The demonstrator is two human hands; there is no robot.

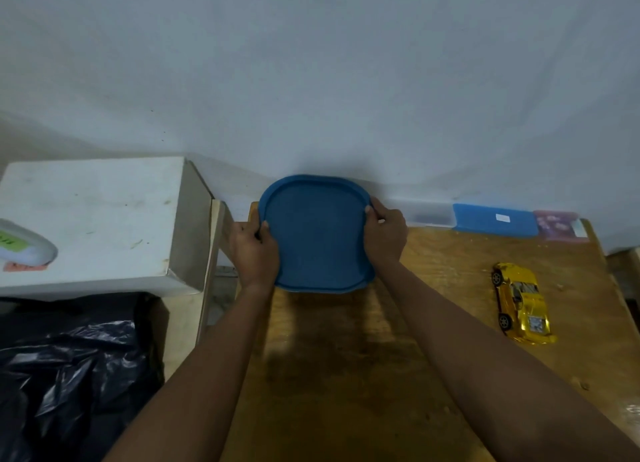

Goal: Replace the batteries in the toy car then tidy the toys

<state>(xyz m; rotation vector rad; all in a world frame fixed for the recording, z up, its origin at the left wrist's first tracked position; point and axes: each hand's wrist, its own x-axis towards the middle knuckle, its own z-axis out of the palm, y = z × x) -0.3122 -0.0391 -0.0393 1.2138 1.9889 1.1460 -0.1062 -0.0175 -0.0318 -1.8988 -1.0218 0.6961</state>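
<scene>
A square container with a blue lid (317,233) stands at the far left of the wooden table (398,375), against the wall. My left hand (254,250) grips its left edge, thumb on the lid's rim. My right hand (384,233) grips the right edge the same way. A yellow toy car (519,300) lies on its wheels at the right of the table, well apart from both hands. What the container holds is hidden under the lid.
A second blue-lidded box (495,219) and a purple packet (559,224) sit at the table's back right by the wall. Left of the table stands a white box (100,219) with a white device (24,247) on it, above black plastic bags (69,375).
</scene>
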